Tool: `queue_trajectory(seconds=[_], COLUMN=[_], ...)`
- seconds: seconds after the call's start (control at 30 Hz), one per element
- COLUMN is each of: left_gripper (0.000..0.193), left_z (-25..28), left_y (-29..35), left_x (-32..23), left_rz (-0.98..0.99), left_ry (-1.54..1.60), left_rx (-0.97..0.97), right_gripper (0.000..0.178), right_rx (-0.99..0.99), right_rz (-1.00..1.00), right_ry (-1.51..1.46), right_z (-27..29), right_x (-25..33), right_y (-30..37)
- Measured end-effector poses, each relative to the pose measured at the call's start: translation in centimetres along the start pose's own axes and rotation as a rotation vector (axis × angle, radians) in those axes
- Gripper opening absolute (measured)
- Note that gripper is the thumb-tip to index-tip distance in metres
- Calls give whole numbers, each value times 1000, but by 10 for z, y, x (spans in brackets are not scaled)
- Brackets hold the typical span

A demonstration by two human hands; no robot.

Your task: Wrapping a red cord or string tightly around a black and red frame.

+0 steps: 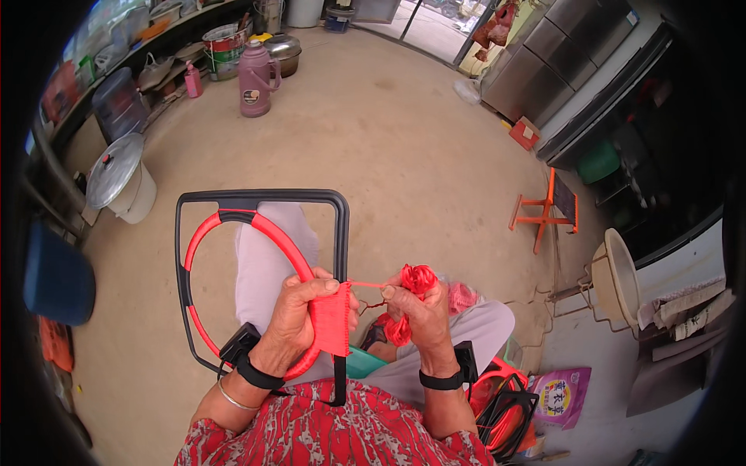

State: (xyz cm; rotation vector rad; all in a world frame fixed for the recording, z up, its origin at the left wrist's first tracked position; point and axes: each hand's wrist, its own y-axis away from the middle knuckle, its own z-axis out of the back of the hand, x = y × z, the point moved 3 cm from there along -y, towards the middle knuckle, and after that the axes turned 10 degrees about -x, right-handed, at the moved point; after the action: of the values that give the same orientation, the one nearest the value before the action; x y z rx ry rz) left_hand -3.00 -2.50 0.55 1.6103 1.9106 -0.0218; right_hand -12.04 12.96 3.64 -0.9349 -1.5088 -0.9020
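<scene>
A black rectangular frame with a ring inside it, red with black sections, rests over my lap. My left hand is closed round the ring and the frame's right side, thumb on top of a band of tightly wound red cord that spans the two. From this band a short red strand runs taut to my right hand. That hand is closed on a bunched skein of red cord, which bulges out above and below the fingers. My palms are hidden.
Beside my right leg lie black frames with red parts and a purple packet. An orange folding stool and a basin on a stand are to the right. A lidded white bucket and a thermos flask stand left.
</scene>
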Motion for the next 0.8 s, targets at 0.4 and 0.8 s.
queue_trajectory(seconds=[0.4,0.8], left_gripper=[14,14], left_z=[-6,0], left_y=[-4,-10], left_x=[0,7], left_rz=[36,15], left_ry=[-94,-92], left_rx=[16,49], right_gripper=[10,9], right_rx=[29,95], right_rz=[-27,-55], right_ry=[-33,-13], right_z=[-3,-4], right_x=[11,13], right_y=[11,-7])
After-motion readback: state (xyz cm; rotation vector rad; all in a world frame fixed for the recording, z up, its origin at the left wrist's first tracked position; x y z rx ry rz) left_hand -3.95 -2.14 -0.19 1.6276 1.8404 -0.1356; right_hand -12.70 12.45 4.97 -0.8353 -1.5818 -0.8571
